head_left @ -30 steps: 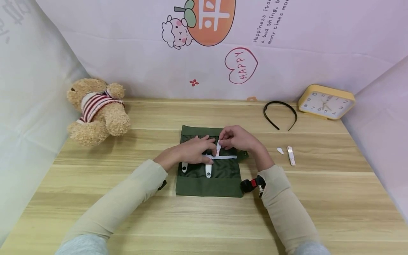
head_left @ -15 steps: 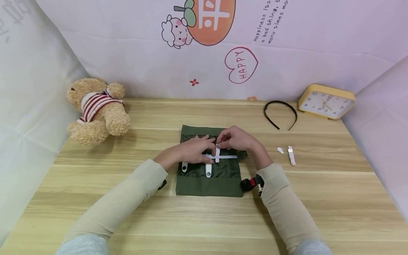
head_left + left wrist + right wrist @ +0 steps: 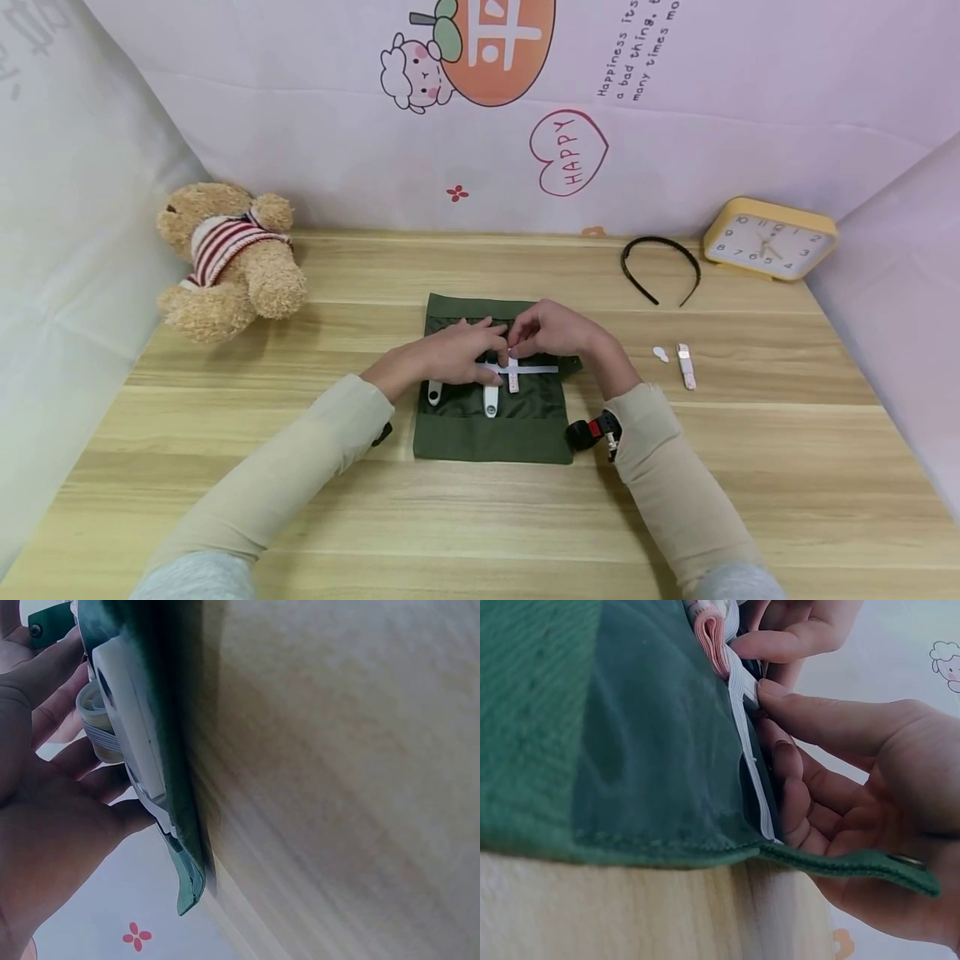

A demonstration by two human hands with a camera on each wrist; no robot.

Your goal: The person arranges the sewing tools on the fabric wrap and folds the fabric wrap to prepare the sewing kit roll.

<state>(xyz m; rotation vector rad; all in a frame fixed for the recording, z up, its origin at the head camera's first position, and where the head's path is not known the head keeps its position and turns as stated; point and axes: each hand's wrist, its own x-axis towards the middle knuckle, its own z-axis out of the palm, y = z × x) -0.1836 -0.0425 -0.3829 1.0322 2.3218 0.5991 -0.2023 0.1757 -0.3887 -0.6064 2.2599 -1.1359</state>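
A green roll-up pouch (image 3: pixel 491 439) lies unfolded on the table, a white elastic strap (image 3: pixel 542 369) across its middle. My right hand (image 3: pixel 558 328) pinches the far end of a folded white-and-pink band (image 3: pixel 513 380), which runs under the strap. Its stacked pink folds (image 3: pixel 712 639) show in the right wrist view. My left hand (image 3: pixel 461 354) lies over the pouch, fingers spread, fingertips touching near the strap beside the band. A white flat tool with a rivet (image 3: pixel 491 403) sticks out below it, and another white piece (image 3: pixel 434 394) is at left. A small roll (image 3: pixel 101 724) appears in the left wrist view.
Right of the pouch lie a small white flat piece (image 3: pixel 660 354) and a slim white-and-pink item (image 3: pixel 686 367). Behind them are a black headband (image 3: pixel 628 271) and a yellow clock (image 3: pixel 770 242). A teddy bear (image 3: pixel 232 267) lies at the back left, by the wall.
My right hand has moved slightly toward me, and the folded band has slid with it under the strap, its near end now lower on the pouch. The left hand has stayed put.
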